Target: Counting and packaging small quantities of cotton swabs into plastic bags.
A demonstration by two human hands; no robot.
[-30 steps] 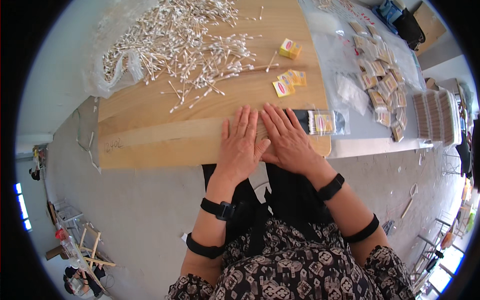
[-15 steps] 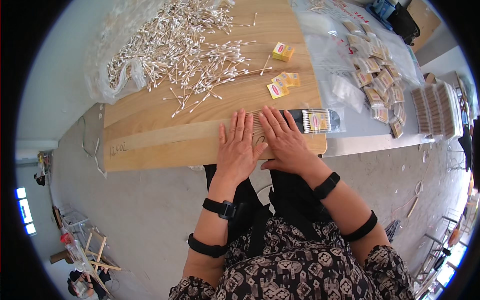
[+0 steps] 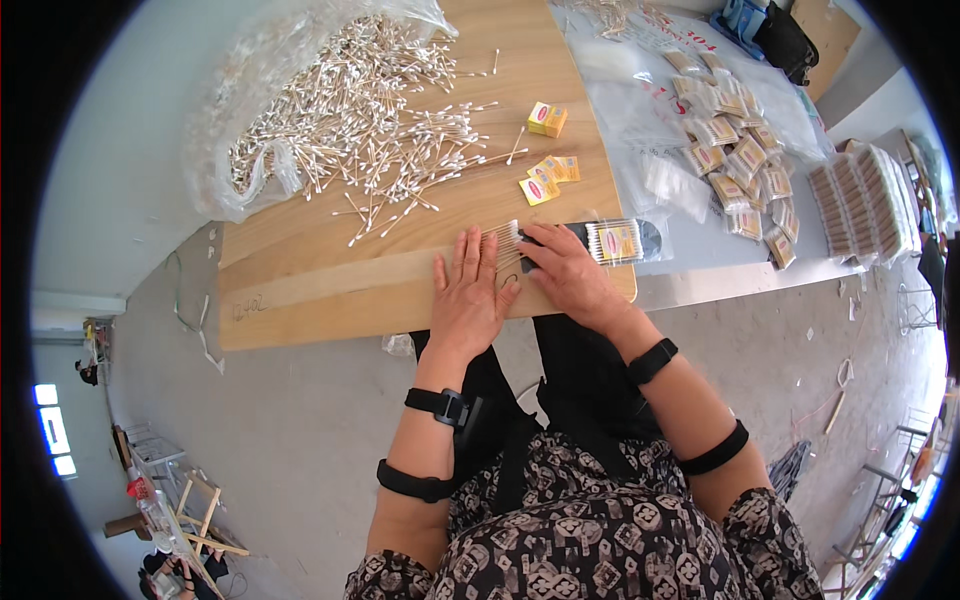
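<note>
My left hand (image 3: pixel 468 300) lies flat on the wooden board, fingers stretched out over part of a row of cotton swabs (image 3: pixel 505 245). To its right, my right hand (image 3: pixel 575 275) rests with bent, slightly parted fingers across a flat black strip (image 3: pixel 574 232); its fingertips reach the right side of the swab row, and its thumb is hidden. Beyond that hand, the strip's far end carries a clear bag holding a row of swabs with a yellow card (image 3: pixel 615 241).
A plastic bag (image 3: pixel 215 190) spills a heap of loose swabs (image 3: pixel 370 110) over the wooden tabletop (image 3: pixel 330 280). A yellow card stack (image 3: pixel 547 119) and several loose cards (image 3: pixel 540 188) lie nearby. On the grey table at right are filled packs (image 3: pixel 745 158) and a stacked bundle (image 3: pixel 865 205).
My right hand has gone from lying flat to bent fingers, drawing back a little and uncovering more of the swab row. The left hand stays flat. The whole view has shifted slightly.
</note>
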